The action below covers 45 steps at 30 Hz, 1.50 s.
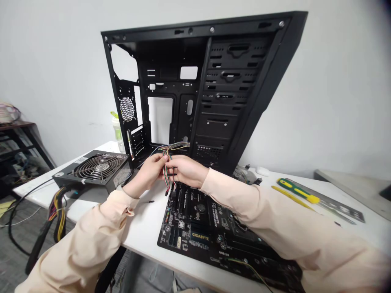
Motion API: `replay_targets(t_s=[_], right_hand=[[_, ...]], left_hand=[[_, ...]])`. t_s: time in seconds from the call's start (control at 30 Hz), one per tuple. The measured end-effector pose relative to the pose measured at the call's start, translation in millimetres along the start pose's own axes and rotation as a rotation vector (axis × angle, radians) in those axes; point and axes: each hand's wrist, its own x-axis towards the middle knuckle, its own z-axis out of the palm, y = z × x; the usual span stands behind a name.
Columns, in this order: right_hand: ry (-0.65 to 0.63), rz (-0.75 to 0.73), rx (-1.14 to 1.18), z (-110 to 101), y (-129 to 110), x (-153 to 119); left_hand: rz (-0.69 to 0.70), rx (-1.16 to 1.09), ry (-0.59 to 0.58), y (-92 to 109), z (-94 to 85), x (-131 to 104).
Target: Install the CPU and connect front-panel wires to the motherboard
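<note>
Evidently, both hands are occupied with one cable bundle [165, 176], which lies between them at the fingertips. Left hand [149, 173]: thumb and forefinger pinch the wires. Right hand [189, 170]: fingers curled, gripping the same wires from the other side; the exact contact of its hidden fingers cannot be told.

Governing relation: from the fingertips, the wires run away and rightward into the computer case [262, 85], while the loose ends hang towards the wearer, their length pointing down at the near edge of the gap between the hands. At least two connectors [167, 192] show at these ends, above the far left part of the motherboard [189, 219]. The board lies on the near side of the right hand, partly under that forearm, and this hand is the nearer to it.

Count: one case, standing just beyond both hands; one motherboard; one power supply [94, 169], left of the left hand and nearer to it; one bottle [117, 130], beyond the power supply. Well to the right of the right hand: one green-and-yellow screwdriver [296, 190], one yellow pointed tool [291, 197] just beside it, one slotted metal plate [348, 207]. Total number of wires in the grip: not countable.
</note>
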Motion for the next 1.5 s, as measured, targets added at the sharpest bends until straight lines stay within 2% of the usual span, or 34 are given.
replay_targets(t_s=[0.1,0.3,0.4,0.5,0.63,0.87,1.17,1.33,1.5], right_hand=[[0.009,-0.012,-0.199,-6,2,3],[0.029,-0.383,-1.15,-25,6,5],[0.034,-0.43,-1.361,-28,9,1],[0.028,-0.454,-1.436,-31,10,-2],[0.055,-0.427,-1.515,-41,7,-5],[0.114,-0.267,-1.631,-64,3,-18],[0.078,-0.008,-1.674,-100,3,-34],[0.075,-0.042,-1.508,-105,3,-33],[0.091,-0.123,-1.132,-93,5,-11]], left_hand=[[0.031,-0.002,0.035,3,-4.0,2],[0.004,0.075,0.005,7,-9.1,3],[-0.03,0.139,-0.057,7,-8.2,-1],[-0.048,0.169,-0.09,7,-8.0,-3],[-0.057,0.133,-0.073,10,-9.0,0],[-0.105,-0.005,0.022,16,-6.5,-1],[-0.003,-0.099,0.089,20,-9.6,0],[0.023,-0.089,0.094,17,-8.3,1],[0.043,-0.06,0.084,13,-11.0,3]])
